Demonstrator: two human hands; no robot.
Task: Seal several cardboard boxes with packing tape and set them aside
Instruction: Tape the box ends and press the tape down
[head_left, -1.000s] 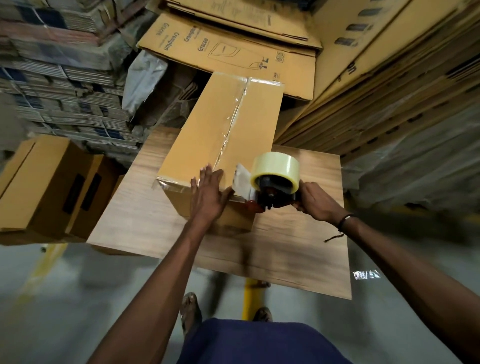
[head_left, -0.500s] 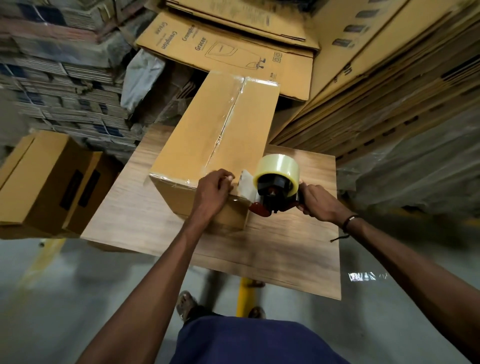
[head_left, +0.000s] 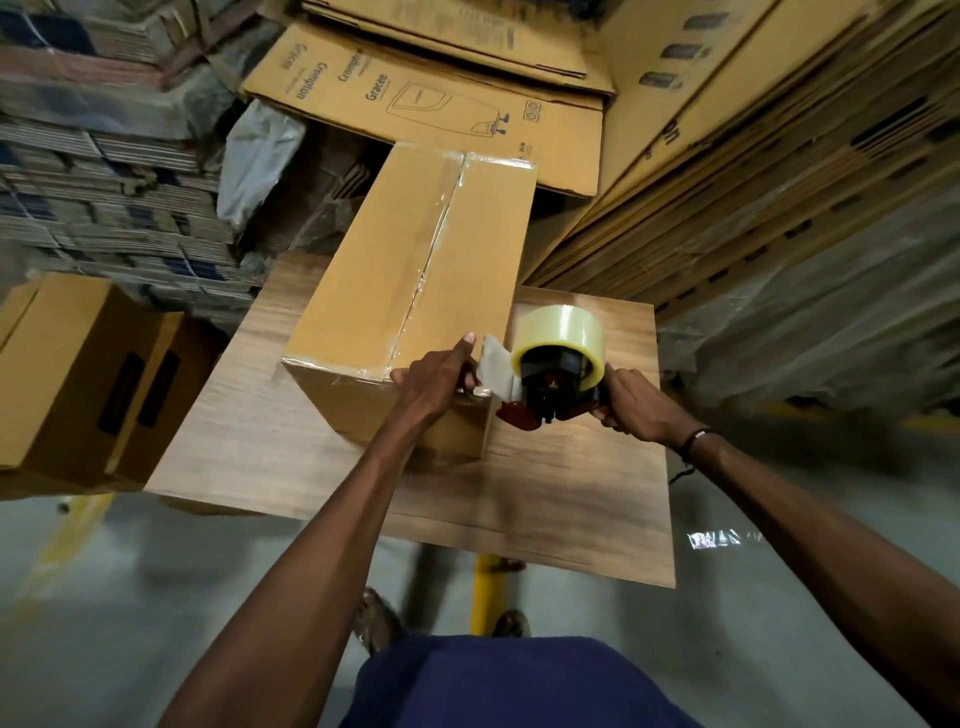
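A long brown cardboard box (head_left: 395, 291) lies on a wooden table (head_left: 571, 493), with clear tape along its top seam and across its near edge. At the box's near right corner my left hand (head_left: 439, 376) pinches the loose end of the tape against the cardboard. Just right of that corner is a red and black tape dispenser (head_left: 556, 384) carrying a pale roll of clear tape, and my right hand (head_left: 631, 405) grips its handle.
Two closed cardboard boxes (head_left: 67, 374) stand on the floor left of the table. Stacks of flattened cartons (head_left: 426, 98) fill the back and lean at the right (head_left: 753, 171). Bundled paper stacks (head_left: 93, 171) rise at the left. Grey floor lies in front.
My left hand went from lying flat on the box's near end to pinching the tape at the near right corner. The dispenser stayed close beside that corner.
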